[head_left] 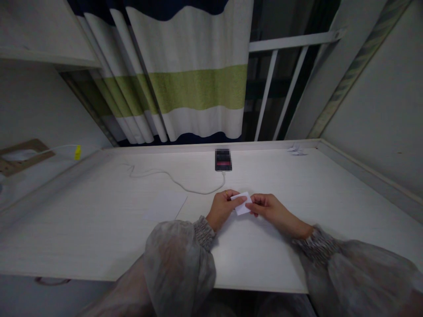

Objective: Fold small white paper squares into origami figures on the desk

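Observation:
A small folded piece of white paper (243,210) is held above the desk between my two hands. My left hand (225,205) pinches its left side, thumb lying across the top face. On the right side, my right hand (264,206) grips the edge with thumb and fingertips. The fingers beneath the paper are partly hidden. A flat white sheet of paper (165,207) lies on the desk to the left of my left hand, its lower part behind my sleeve.
Beyond my hands a phone (223,160) stands at the back of the white desk (99,211), a white cable (175,181) running left from it. Folded paper (296,150) sits at the back right. A curtain (194,79) hangs behind. A drawer handle (53,281) shows below left.

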Action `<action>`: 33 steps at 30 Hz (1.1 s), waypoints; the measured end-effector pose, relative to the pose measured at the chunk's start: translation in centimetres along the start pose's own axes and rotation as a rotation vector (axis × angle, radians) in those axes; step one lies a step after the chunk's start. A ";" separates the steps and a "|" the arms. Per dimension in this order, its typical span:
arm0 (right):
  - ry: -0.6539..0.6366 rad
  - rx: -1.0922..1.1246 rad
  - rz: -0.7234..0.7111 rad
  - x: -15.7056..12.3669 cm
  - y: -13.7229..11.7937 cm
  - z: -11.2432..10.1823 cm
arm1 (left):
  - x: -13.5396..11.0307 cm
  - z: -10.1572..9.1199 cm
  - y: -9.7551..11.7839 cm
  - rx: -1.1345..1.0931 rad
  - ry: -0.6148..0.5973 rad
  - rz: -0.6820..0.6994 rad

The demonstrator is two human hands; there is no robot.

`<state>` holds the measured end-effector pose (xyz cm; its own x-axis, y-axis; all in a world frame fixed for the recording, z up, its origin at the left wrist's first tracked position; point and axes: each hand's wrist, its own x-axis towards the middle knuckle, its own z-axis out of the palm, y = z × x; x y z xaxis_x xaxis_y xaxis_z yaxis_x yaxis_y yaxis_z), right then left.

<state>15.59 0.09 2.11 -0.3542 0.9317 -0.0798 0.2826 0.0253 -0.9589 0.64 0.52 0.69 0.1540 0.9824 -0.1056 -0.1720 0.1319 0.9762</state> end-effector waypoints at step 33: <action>-0.002 0.148 0.022 0.2 0.2 -0.6 | 0.2 -0.5 0.3 -0.006 -0.034 0.014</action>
<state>16.13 0.49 2.05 -0.3512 0.9308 -0.1012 0.1559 -0.0484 -0.9866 0.18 0.85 0.85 0.1849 0.9791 -0.0851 -0.1805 0.1189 0.9764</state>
